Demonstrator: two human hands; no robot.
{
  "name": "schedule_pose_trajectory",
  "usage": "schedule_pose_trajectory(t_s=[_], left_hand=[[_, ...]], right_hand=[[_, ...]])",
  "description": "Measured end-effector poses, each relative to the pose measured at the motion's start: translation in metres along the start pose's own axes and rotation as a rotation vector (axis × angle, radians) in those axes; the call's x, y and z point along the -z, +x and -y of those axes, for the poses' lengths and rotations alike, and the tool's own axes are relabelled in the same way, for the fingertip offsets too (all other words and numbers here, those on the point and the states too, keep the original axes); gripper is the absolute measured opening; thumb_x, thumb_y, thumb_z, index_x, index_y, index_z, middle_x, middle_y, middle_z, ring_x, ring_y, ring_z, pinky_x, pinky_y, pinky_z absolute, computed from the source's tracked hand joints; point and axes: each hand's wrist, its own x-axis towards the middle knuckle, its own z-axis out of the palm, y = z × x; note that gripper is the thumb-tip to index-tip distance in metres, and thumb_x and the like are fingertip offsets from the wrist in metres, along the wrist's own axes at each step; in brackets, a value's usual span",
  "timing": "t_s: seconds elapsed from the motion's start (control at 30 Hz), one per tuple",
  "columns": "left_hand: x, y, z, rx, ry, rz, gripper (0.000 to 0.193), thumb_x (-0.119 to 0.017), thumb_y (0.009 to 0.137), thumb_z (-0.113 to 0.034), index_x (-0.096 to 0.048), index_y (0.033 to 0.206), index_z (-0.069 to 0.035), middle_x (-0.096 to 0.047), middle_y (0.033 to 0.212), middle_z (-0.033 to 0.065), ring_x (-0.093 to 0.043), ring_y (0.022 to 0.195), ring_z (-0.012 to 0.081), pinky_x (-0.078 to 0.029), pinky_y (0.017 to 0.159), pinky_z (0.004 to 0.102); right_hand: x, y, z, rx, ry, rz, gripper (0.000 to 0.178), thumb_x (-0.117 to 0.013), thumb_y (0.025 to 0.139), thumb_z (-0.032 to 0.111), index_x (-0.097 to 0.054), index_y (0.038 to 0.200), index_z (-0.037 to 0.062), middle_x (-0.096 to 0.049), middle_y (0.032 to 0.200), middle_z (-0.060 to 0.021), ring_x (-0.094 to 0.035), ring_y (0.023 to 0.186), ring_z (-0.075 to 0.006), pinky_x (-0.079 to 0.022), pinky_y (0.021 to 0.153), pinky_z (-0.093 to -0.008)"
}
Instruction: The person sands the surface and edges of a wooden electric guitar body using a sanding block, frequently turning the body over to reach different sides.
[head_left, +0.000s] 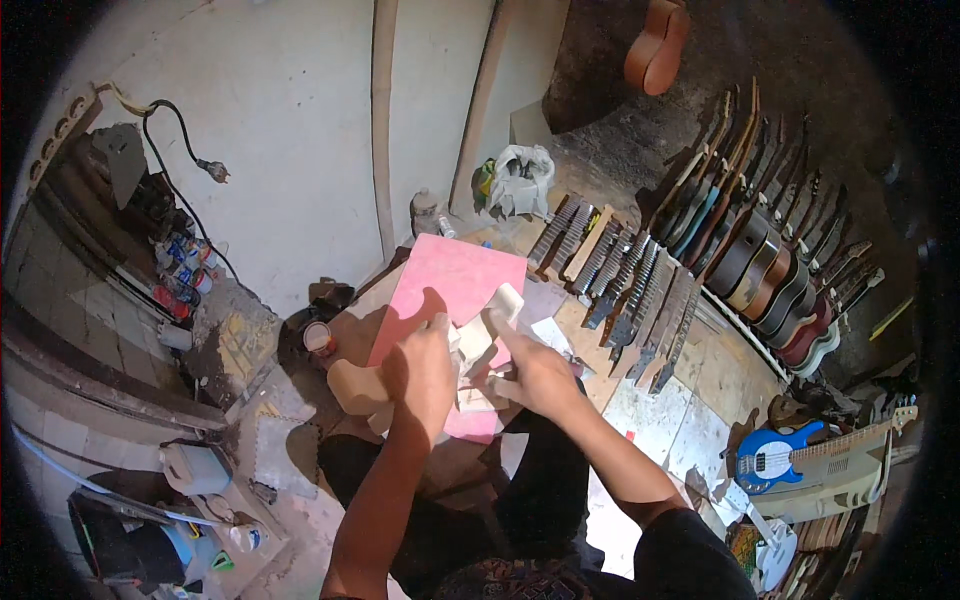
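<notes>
Pale unfinished wood, cut to a narrow headstock-like shape point(487, 335), sits between the person's two hands above the lap. The left hand point(425, 365) is closed around its lower part from the left side. The right hand point(535, 372) grips it from the right, fingers curled onto the piece near its middle. Both hands touch it, the left slightly lower in the picture. The piece's long axis runs from the hands up and to the right, its free end pointing away from the body. Directly beneath and behind it lies a pink rectangular board point(450, 285), tilted the same way. Just left of the board stands a small round tin with a white rim point(318, 338). Farther off, a row of dark fretted guitar necks point(625, 285) fans out, and beyond them a rack of guitar bodies point(770, 265).
</notes>
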Motion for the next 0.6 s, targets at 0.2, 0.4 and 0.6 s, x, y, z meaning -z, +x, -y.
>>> schedule_pose_trajectory(t_s=[0.2,0.4,0.6], left_hand=[[-0.006,0.003,0.001,0.013,-0.01,0.025,0.023,-0.075,0.079,-0.008,-0.065,0.099,-0.003,-0.071,0.093,0.0224,-0.07,0.092,0.043,-0.055,0.077,0.0506],[0.006,0.005,0.011,0.068,0.019,0.066,0.03,-0.078,0.08,-0.014,-0.068,0.106,-0.004,-0.072,0.096,0.0214,-0.07,0.095,0.0424,-0.054,0.079,0.0498],[0.008,0.01,0.007,0.063,0.024,0.083,0.033,-0.08,0.079,-0.018,-0.069,0.106,-0.003,-0.072,0.099,0.0216,-0.069,0.097,0.0423,-0.054,0.081,0.0486]], right_hand=[[-0.04,0.003,0.001,0.111,0.744,0.168,0.108,-0.085,0.079,0.009,-0.021,0.166,0.0169,-0.065,0.093,-0.0119,-0.067,0.09,-0.0213,-0.055,0.085,-0.039],[-0.012,0.015,0.0,0.042,0.28,0.103,0.107,-0.084,0.079,0.015,-0.021,0.165,0.0179,-0.07,0.112,-0.0203,-0.07,0.1,-0.0331,-0.055,0.086,-0.0439],[-0.044,0.009,0.005,0.039,0.684,0.196,0.1,-0.079,0.083,0.007,-0.023,0.166,0.0172,-0.069,0.108,-0.0124,-0.067,0.097,-0.0244,-0.055,0.088,-0.0389]])
